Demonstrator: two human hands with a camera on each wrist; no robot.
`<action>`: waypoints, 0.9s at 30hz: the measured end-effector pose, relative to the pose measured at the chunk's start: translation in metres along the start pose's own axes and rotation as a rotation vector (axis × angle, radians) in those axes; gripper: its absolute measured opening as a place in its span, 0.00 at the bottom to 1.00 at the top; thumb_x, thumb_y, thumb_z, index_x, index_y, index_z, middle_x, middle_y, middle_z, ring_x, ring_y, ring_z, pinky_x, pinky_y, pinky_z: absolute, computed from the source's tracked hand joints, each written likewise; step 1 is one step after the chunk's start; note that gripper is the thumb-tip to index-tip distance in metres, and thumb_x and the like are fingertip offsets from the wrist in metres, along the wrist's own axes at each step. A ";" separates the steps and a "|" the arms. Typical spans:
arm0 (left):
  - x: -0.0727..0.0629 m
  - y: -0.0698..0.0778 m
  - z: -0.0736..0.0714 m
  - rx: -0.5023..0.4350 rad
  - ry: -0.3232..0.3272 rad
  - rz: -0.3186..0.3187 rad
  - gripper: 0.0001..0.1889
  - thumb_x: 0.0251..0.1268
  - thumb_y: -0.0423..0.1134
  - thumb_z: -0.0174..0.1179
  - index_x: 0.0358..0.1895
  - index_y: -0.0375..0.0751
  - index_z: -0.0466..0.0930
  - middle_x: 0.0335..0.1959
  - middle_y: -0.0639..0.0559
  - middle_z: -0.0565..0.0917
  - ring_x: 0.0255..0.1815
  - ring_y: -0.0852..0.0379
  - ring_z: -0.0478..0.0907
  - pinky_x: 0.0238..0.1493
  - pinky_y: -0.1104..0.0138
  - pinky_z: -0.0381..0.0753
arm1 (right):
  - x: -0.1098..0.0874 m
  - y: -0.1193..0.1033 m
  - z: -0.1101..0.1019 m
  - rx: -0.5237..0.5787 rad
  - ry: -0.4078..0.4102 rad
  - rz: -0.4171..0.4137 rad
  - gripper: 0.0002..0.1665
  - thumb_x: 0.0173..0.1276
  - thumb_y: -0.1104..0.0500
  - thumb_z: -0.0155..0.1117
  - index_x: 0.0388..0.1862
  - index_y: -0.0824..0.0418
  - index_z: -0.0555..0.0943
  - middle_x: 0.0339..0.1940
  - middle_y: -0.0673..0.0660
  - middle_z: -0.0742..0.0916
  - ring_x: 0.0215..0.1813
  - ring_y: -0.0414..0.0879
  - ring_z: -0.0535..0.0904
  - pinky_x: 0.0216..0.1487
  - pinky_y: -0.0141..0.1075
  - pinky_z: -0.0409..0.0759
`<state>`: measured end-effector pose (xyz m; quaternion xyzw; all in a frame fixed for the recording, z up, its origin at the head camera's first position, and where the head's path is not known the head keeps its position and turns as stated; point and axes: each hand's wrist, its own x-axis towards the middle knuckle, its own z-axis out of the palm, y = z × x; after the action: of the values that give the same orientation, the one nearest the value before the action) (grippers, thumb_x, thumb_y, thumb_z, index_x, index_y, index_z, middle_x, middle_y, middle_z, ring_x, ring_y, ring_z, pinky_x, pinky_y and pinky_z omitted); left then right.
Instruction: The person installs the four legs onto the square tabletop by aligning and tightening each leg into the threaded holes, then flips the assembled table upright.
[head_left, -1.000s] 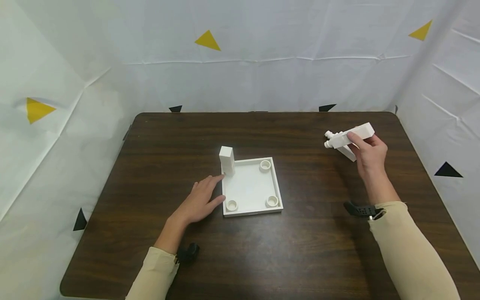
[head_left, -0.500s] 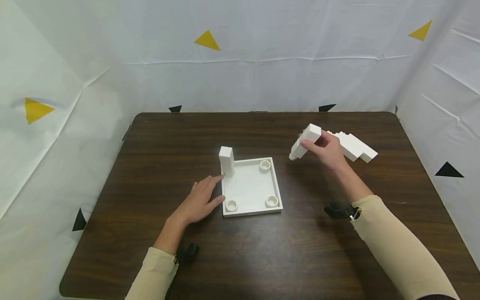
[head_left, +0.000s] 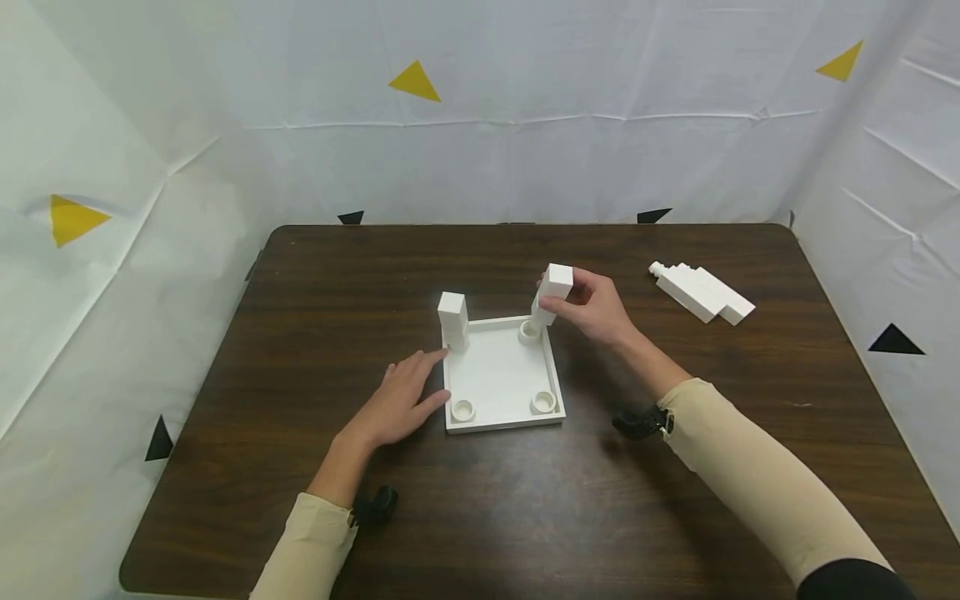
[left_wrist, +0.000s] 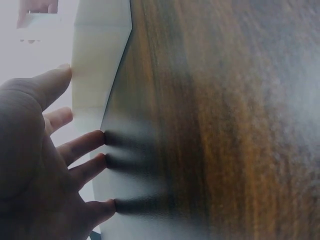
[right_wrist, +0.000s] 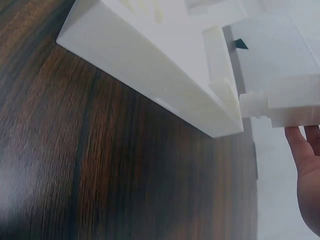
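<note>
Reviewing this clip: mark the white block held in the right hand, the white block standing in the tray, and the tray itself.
Held white block (head_left: 555, 288): head view, on its body near the upper end.
Standing white block (head_left: 455, 327): head view, on its side.
White tray (head_left: 498, 367): head view, on its bare floor.

The tray (head_left: 501, 368) and posts (head_left: 453, 320) are showing plain white. Dark brown wood grain is streaking the table (head_left: 360, 275). Sleeves (head_left: 757, 475) are showing beige, wrist straps (head_left: 640, 423) black; a black band (head_left: 855, 580) is crossing the right sleeve. Yellow and black triangles (head_left: 416, 81) are dotting white sheets (head_left: 525, 167).
</note>
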<state>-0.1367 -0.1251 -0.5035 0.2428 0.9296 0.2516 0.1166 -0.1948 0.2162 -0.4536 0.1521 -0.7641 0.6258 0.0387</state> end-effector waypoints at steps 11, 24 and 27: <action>0.000 -0.002 0.001 -0.009 0.005 0.005 0.35 0.73 0.58 0.50 0.78 0.53 0.53 0.76 0.49 0.59 0.78 0.45 0.48 0.72 0.40 0.43 | -0.005 -0.030 0.016 -0.097 -0.081 0.054 0.22 0.61 0.69 0.70 0.54 0.75 0.78 0.49 0.68 0.84 0.46 0.46 0.81 0.52 0.35 0.80; -0.001 0.000 -0.001 -0.004 0.004 0.003 0.35 0.73 0.57 0.51 0.77 0.52 0.53 0.76 0.48 0.60 0.78 0.45 0.49 0.72 0.40 0.44 | 0.003 0.005 0.014 -0.036 -0.170 -0.015 0.24 0.62 0.71 0.69 0.57 0.74 0.76 0.54 0.69 0.83 0.54 0.59 0.80 0.52 0.34 0.78; -0.001 0.001 -0.001 -0.006 0.005 0.001 0.35 0.73 0.57 0.51 0.77 0.52 0.53 0.76 0.48 0.60 0.78 0.45 0.49 0.72 0.40 0.44 | 0.006 0.009 0.010 -0.010 -0.201 -0.011 0.27 0.62 0.72 0.68 0.61 0.71 0.75 0.55 0.66 0.83 0.58 0.56 0.79 0.55 0.35 0.76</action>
<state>-0.1357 -0.1252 -0.5018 0.2424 0.9290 0.2548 0.1149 -0.2014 0.2069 -0.4634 0.2183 -0.7664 0.6032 -0.0341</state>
